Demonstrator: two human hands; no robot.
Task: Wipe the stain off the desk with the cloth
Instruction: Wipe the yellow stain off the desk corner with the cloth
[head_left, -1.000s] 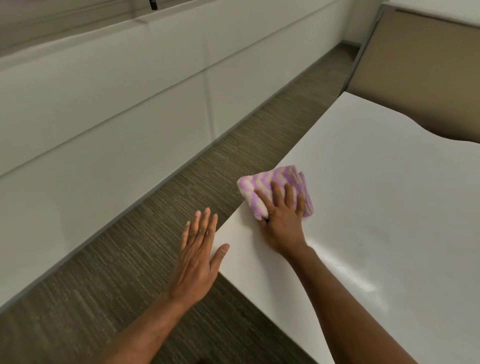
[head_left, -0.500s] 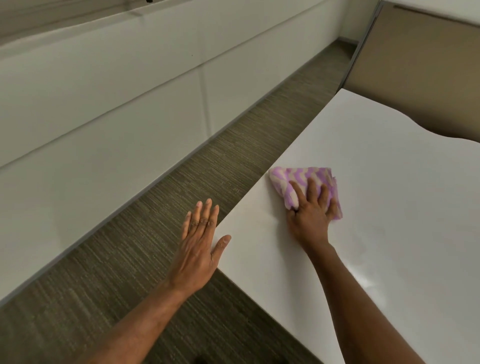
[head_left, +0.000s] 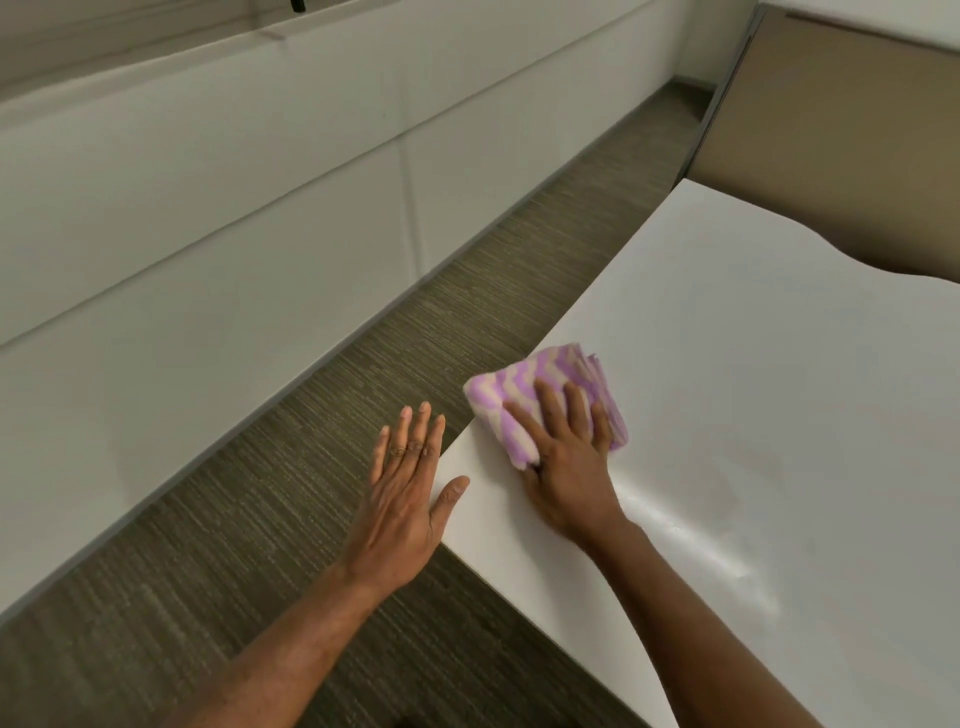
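Observation:
A folded purple-and-cream striped cloth (head_left: 524, 387) lies flat on the white desk (head_left: 753, 374), close to its left edge. My right hand (head_left: 566, 457) presses down on the cloth with fingers spread over it. My left hand (head_left: 402, 499) is flat and open beside the desk's near left corner, its thumb resting on the desk edge and its fingers out over the floor. A faint greyish smudge (head_left: 727, 493) shows on the desk to the right of my right hand. A shiny streak (head_left: 691, 545) runs along my right forearm's side.
Brown striped carpet (head_left: 260, 519) runs between the desk and a long white wall panel (head_left: 208, 249) on the left. A tan partition (head_left: 831, 145) stands behind the desk's wavy far edge.
My right hand slid the cloth back to the left, toward the desk's left edge and nearer my left hand. My left hand has stayed at the corner.

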